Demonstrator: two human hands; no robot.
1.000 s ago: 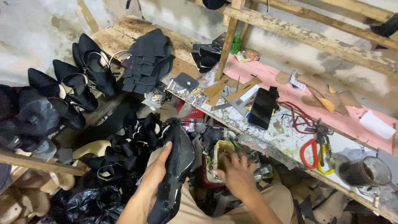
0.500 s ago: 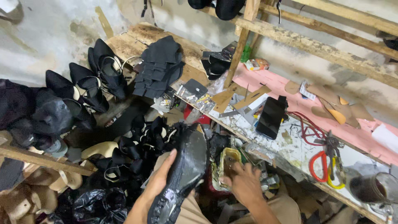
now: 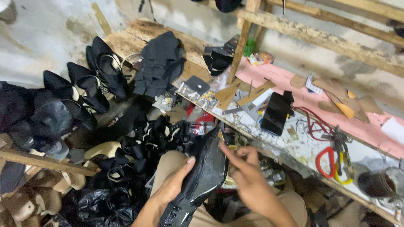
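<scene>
A black shoe sole (image 3: pixel 202 176) lies tilted over my lap, toe end up toward the bench. My left hand (image 3: pixel 174 180) grips it from the left side, thumb on its top face. My right hand (image 3: pixel 248 176) is at the sole's right edge near the toe, fingers pinched together against it; I cannot tell if they hold something small. Below the bench edge, behind my right hand, a small open container (image 3: pixel 269 172) is partly hidden.
A worn wooden bench (image 3: pixel 294 143) carries a black phone (image 3: pixel 275 113), red-handled scissors (image 3: pixel 326 157), cardboard cut-outs (image 3: pixel 252 92) and a dark pot (image 3: pixel 378 183). Black shoes (image 3: pixel 94 82) line the left shelf; a stack of black upper pieces (image 3: pixel 160 67) sits behind. Straps and bags (image 3: pixel 139 147) pile below.
My right hand has come up from the container below the bench to the sole's toe edge. The left hand has tipped the sole a little more upright. The camera moved closer.
</scene>
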